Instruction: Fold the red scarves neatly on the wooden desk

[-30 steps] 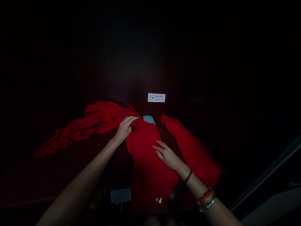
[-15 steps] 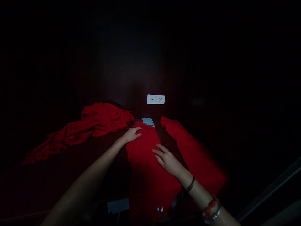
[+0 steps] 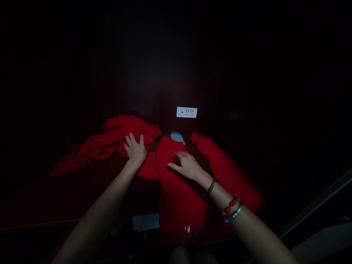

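A red fringed scarf [image 3: 178,201] lies lengthwise on the dark surface, its tasselled end toward me, with a red flap [image 3: 148,167] sticking out on its left. My left hand [image 3: 135,149] is open, fingers spread, at the near edge of a crumpled red scarf [image 3: 129,124] and beside that flap. Over the upper part of the middle scarf is my right hand [image 3: 187,165], thumb and fingers apart; whether it touches the cloth I cannot tell. To the right rests another red cloth [image 3: 228,168], folded long.
Behind the middle scarf lies a phone [image 3: 177,138], its screen blurred out. A white power socket [image 3: 187,112] is on the dark back wall. Below the surface's front hangs a pale rectangular piece [image 3: 145,222]. Most of the surroundings are too dark to make out.
My left hand has left the middle scarf, moving left with fingers spreading. A red flap now shows on that side. My right hand has shifted slightly farther from me over the scarf.
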A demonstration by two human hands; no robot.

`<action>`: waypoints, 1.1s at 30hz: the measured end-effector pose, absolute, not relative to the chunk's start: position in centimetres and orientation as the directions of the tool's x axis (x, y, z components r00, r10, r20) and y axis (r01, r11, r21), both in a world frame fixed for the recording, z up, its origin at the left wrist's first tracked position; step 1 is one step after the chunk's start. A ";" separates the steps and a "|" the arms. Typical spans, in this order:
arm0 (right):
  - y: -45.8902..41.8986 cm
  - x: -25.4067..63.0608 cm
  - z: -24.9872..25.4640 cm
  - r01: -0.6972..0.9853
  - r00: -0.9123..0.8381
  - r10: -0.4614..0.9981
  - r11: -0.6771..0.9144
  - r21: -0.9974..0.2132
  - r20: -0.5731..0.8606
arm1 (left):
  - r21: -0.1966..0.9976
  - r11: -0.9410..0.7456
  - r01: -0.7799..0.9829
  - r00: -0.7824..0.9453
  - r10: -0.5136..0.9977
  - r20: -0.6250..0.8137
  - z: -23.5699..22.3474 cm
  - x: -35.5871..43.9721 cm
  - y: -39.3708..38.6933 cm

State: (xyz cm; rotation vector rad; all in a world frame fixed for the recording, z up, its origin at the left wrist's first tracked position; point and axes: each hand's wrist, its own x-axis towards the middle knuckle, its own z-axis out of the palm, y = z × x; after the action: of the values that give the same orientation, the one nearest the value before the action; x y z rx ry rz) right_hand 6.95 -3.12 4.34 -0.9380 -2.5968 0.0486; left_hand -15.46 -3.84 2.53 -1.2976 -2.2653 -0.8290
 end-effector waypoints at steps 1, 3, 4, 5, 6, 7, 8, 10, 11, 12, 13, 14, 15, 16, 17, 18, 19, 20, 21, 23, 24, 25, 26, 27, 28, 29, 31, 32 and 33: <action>-3.7 5.4 4.8 0.633 -0.692 0.652 0.754 -0.174 0.309 | 0.257 0.326 0.910 -0.415 0.689 0.594 2.5 -14.9 -3.7; -4.6 2.4 4.9 0.732 -0.639 0.751 0.661 -0.167 0.167 | 0.250 0.251 0.935 -0.343 0.818 0.462 2.1 -14.3 -3.3; -4.8 1.2 4.7 0.777 -0.601 0.788 0.615 -0.137 0.129 | 0.260 0.252 0.932 -0.335 0.873 0.355 1.7 -14.2 -3.2; -4.8 0.2 4.5 0.806 -0.570 0.814 0.580 -0.117 0.113 | 0.262 0.275 0.925 -0.339 0.908 0.246 1.1 -14.3 -3.1; -4.6 -0.3 4.3 0.823 -0.547 0.829 0.558 -0.109 0.115 | 0.249 0.302 0.920 -0.346 0.924 0.161 0.4 -14.6 -3.2; -4.2 -0.5 4.2 0.824 -0.539 0.832 0.553 -0.122 0.130 | 0.221 0.311 0.924 -0.341 0.933 0.116 -0.3 -15.0 -3.5; -3.6 -0.3 4.3 0.803 -0.558 0.818 0.574 -0.158 0.138 | 0.189 0.300 0.935 -0.323 0.940 0.107 -1.0 -15.5 -3.9; -2.1 1.2 4.8 0.699 -0.650 0.749 0.656 -0.285 0.129 | 0.143 0.265 0.954 -0.284 0.950 0.131 -1.9 -16.8 -5.0; -1.2 2.4 5.2 0.624 -0.703 0.698 0.696 -0.356 0.133 | 0.136 0.263 0.955 -0.282 0.948 0.149 -2.2 -17.5 -5.6; -0.3 3.7 5.5 0.556 -0.738 0.658 0.720 -0.416 0.151 | 0.135 0.276 0.951 -0.297 0.941 0.165 -2.4 -18.2 -6.1; 0.6 5.2 5.8 0.519 -0.743 0.643 0.730 -0.444 0.187 | 0.141 0.301 0.943 -0.323 0.929 0.182 -2.4 -18.9 -6.6; 1.6 6.8 5.9 0.542 -0.705 0.667 0.726 -0.424 0.241 | 0.148 0.326 0.934 -0.351 0.914 0.201 -2.3 -19.6 -7.0; 2.5 8.3 5.7 0.622 -0.633 0.718 0.695 -0.361 0.290 | 0.154 0.338 0.929 -0.366 0.902 0.228 -2.1 -20.1 -7.2; 3.5 9.8 5.4 0.729 -0.541 0.777 0.624 -0.281 0.323 | 0.161 0.332 0.930 -0.365 0.892 0.266 -1.9 -20.4 -7.2; 4.4 11.3 4.8 0.811 -0.469 0.819 0.548 -0.206 0.332 | 0.171 0.303 0.938 -0.343 0.886 0.311 -1.6 -20.4 -6.9; 5.3 12.5 4.0 0.857 -0.441 0.846 0.497 -0.140 0.301 | 0.186 0.255 0.949 -0.307 0.883 0.355 -1.3 -20.2 -6.5; 6.2 13.6 3.1 0.878 -0.437 0.861 0.471 -0.086 0.258 | 0.209 0.201 0.957 -0.270 0.881 0.389 -1.0 -19.8 -5.9; 7.0 14.5 2.3 0.886 -0.441 0.871 0.461 -0.046 0.216 | 0.242 0.157 0.957 -0.247 0.881 0.404 -0.8 -19.1 -5.2; 7.7 15.2 1.4 0.893 -0.439 0.881 0.450 -0.024 0.176 | 0.283 0.130 0.950 -0.240 0.886 0.398 -0.7 -18.2 -4.4; 9.0 16.2 0.2 0.909 -0.411 0.901 0.417 -0.018 0.139 | 0.365 0.145 0.920 -0.275 0.901 0.335 -0.7 -16.3 -2.9; 9.6 16.4 -0.2 0.921 -0.383 0.914 0.389 -0.024 0.134 | 0.397 0.166 0.902 -0.301 0.903 0.306 -0.9 -15.5 -2.2; 10.0 16.7 -0.4 0.933 -0.351 0.927 0.357 -0.033 0.130 | 0.424 0.175 0.889 -0.319 0.900 0.297 -1.1 -14.8 -1.6; 10.4 16.8 -0.5 0.944 -0.319 0.940 0.326 -0.043 0.124 | 0.450 0.167 0.877 -0.329 0.892 0.310 -1.3 -14.3 -1.1; 10.7 17.0 -0.4 0.952 -0.294 0.949 0.301 -0.055 0.111 | 0.479 0.144 0.866 -0.336 0.876 0.345 -1.4 -14.1 -0.8; 10.9 17.0 -0.3 0.956 -0.277 0.956 0.284 -0.070 0.096 | 0.517 0.109 0.849 -0.348 0.852 0.391 -1.5 -14.2 -0.5; 10.9 17.0 -0.1 0.957 -0.271 0.959 0.278 -0.083 0.086 | 0.560 0.073 0.825 -0.368 0.822 0.435 -1.4 -14.5 -0.3; 10.4 16.5 0.5 0.949 -0.290 0.948 0.303 -0.091 0.128 | 0.638 0.033 0.769 -0.434 0.760 0.484 -1.1 -15.8 -0.4; 9.8 15.9 0.8 0.938 -0.315 0.932 0.334 -0.090 0.182 | 0.665 0.036 0.746 -0.470 0.736 0.487 -1.0 -16.6 -0.5; 8.9 15.0 1.2 0.917 -0.355 0.901 0.387 -0.093 0.248 | 0.681 0.046 0.731 -0.498 0.719 0.485 -0.9 -17.5 -0.8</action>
State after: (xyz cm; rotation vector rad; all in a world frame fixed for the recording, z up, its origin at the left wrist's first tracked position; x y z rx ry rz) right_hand 15.01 8.93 1.20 -1.6064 -2.3903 -0.0894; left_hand -17.49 -0.84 -0.92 -1.5676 -2.2634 -1.4869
